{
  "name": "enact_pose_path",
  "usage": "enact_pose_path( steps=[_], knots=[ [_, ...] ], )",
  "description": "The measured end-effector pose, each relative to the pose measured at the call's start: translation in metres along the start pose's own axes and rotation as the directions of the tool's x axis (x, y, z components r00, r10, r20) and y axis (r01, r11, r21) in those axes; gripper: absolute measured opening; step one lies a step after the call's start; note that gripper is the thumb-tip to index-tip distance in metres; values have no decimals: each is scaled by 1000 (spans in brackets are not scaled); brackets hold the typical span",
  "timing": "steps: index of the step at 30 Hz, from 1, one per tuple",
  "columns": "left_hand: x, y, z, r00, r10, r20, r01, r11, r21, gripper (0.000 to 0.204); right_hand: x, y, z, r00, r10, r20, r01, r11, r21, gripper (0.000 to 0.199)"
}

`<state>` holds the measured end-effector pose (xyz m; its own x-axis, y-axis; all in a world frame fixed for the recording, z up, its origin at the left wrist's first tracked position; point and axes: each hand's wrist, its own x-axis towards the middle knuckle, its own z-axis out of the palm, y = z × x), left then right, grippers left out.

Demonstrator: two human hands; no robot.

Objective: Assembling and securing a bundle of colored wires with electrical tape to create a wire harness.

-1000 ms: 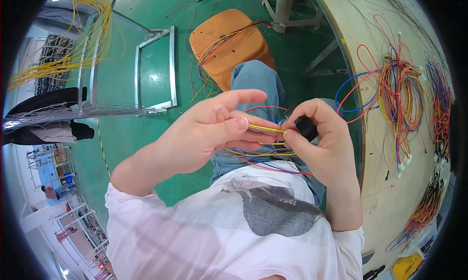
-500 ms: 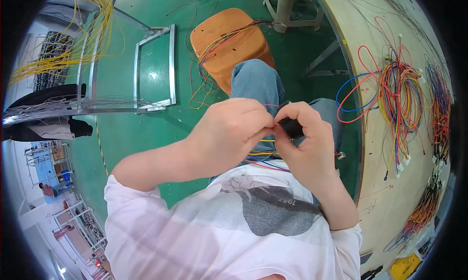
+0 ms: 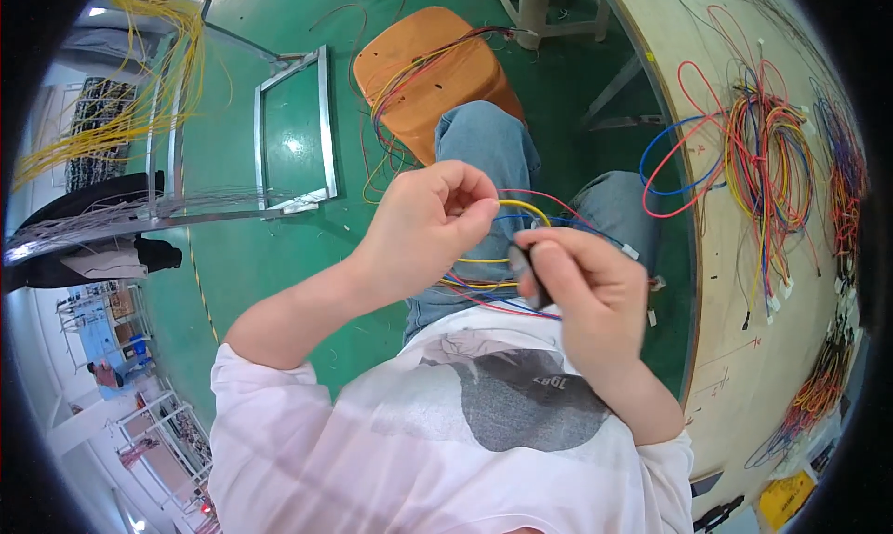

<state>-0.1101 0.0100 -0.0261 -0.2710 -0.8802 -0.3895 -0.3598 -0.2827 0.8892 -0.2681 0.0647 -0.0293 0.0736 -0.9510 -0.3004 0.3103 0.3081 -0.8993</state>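
Head view: the left hand (image 3: 423,227) pinches a yellow wire (image 3: 521,206) between thumb and forefinger, just above the lap. The right hand (image 3: 586,287), just right of the wire, has its fingers closed round a small black connector (image 3: 532,278) with thin coloured wires (image 3: 484,287) trailing left. These look light, limp and springy (apt to slip), best taken near the tip. More bundles (image 3: 772,162) lie on the bench (image 3: 735,348), well right of the wire.

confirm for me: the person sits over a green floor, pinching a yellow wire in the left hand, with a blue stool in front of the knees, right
Not quite: the stool is orange, not blue, as the head view shows. The rest holds: the floor is green and the left hand pinches a yellow wire.
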Motion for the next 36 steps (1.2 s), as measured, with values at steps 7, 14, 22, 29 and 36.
enact_pose_path(
  steps=[7,14,22,29,36],
  knots=[
    [-7,-2,8,997,-63,49,72,969,-238,8,11,24,11,991,-87,-105,88,996,5,18],
    [-11,4,7,985,-143,93,166,923,-347,9,14,33,15,979,-147,-144,140,988,-60,19],
    [-14,0,7,992,-75,97,109,903,-416,12,17,30,14,988,-140,-67,139,990,-16,31],
    [-13,0,-3,997,-36,70,63,907,-418,15,32,21,-16,787,-572,230,551,484,-680,18],
    [-18,7,-10,995,104,-2,-104,994,-26,7,24,10,-10,957,-35,288,121,951,-285,12]
  ],
)
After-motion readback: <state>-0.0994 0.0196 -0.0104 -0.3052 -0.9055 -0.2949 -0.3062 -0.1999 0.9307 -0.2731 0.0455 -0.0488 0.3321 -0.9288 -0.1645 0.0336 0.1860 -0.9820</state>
